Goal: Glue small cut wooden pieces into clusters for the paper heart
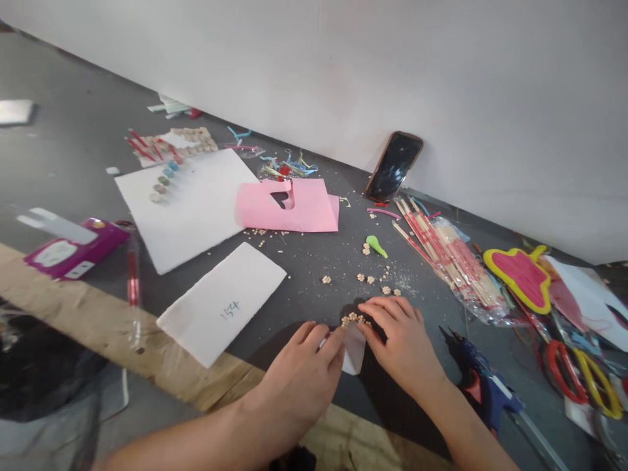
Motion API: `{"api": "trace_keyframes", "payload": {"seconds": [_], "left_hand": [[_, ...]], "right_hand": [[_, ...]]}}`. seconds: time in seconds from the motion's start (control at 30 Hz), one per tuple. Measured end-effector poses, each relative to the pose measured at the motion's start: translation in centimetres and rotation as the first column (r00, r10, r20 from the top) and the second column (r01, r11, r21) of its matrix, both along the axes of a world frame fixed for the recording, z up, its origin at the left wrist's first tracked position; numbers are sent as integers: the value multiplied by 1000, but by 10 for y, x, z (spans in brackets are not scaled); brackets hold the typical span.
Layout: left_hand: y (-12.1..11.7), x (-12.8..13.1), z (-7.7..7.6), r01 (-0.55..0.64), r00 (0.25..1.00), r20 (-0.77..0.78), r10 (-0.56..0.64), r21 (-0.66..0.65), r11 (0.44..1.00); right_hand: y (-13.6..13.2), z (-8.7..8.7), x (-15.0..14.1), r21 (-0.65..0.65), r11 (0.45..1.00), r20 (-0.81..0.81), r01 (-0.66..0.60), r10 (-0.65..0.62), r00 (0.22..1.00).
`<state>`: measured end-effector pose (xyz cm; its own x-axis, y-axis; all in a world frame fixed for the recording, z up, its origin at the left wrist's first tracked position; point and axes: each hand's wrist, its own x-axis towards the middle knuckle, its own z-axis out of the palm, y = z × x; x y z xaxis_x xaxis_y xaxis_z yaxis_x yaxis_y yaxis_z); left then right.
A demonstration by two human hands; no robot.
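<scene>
Near the front edge of the dark table, my two hands meet over a small white piece of paper [354,353]. A cluster of small beige flower-shaped pieces [354,318] sits at the paper's upper end. My left hand [311,360] is closed, its fingertips pinching the paper from the left. On the other side, my right hand [400,337] curls its thumb and index finger around the right end of the cluster. The fingers partly hide the contact. More loose beige pieces [366,279] lie just beyond, beside a green balloon-like piece [377,246].
A blue hot glue gun [483,383] lies right of my right arm, with scissors [566,369] farther right. Wrapped sticks [464,268] and a propped phone [395,165] stand beyond. Pink paper [309,208], a white card [226,304] and a purple tool [76,252] lie leftward.
</scene>
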<state>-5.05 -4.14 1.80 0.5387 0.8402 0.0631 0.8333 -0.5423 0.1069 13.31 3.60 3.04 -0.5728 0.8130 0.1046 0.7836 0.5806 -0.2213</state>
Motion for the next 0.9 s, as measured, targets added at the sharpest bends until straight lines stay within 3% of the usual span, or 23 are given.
{"api": "trace_keyframes", "payload": {"seconds": [0.4, 0.9], "left_hand": [[-2, 1, -8, -7, 1000, 27, 7, -10, 1000], [0, 1, -5, -9, 1000, 12, 10, -19, 1000]], "right_hand": [[4, -2, -9, -25, 999, 0, -45, 45, 999], [2, 4, -10, -56, 994, 17, -93, 94, 995]]}}
